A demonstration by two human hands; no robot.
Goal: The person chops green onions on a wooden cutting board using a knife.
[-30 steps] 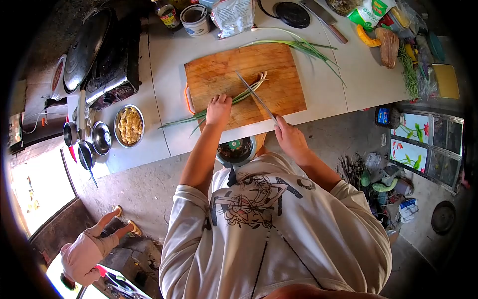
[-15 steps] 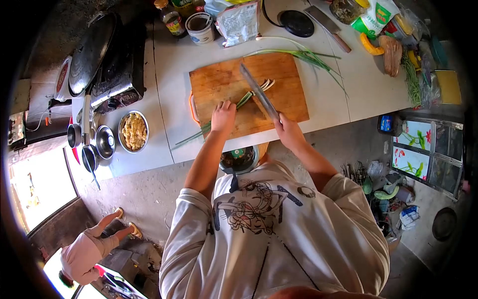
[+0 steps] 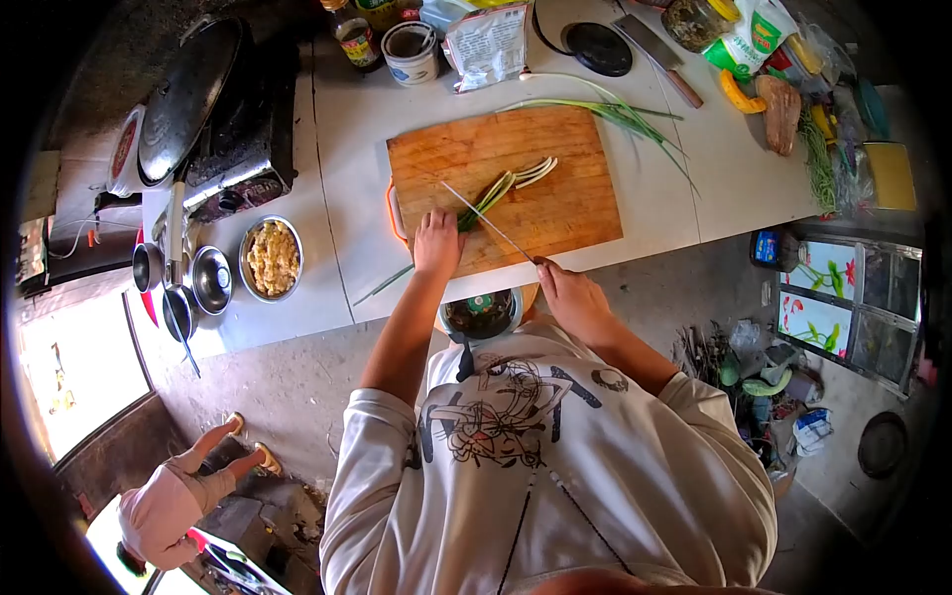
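A bunch of scallions (image 3: 535, 171) lies slantwise on the wooden cutting board (image 3: 570, 213), white ends toward the upper right. My left hand (image 3: 438, 243) is closed over their green part near the board's left side, and a green tip sticks out below it past the board's edge. In my right hand (image 3: 575, 297), at the board's front edge, is the handle of a kitchen knife (image 3: 486, 220). Its blade, seen almost edge-on, crosses the scallions just right of my left fingers. Whether the blade has gone through them I cannot tell.
More scallions (image 3: 635, 119) lie behind the board. A cleaver (image 3: 650, 48) rests at the back, near a black lid (image 3: 599, 50). To the left are a bowl of yellowish food (image 3: 271, 260) and a stove (image 3: 243, 164). Another person (image 3: 164, 511) is at lower left.
The knife has turned from showing its broad side to nearly edge-on and come down and left to the scallions. My left hand has moved slightly down along the bunch.
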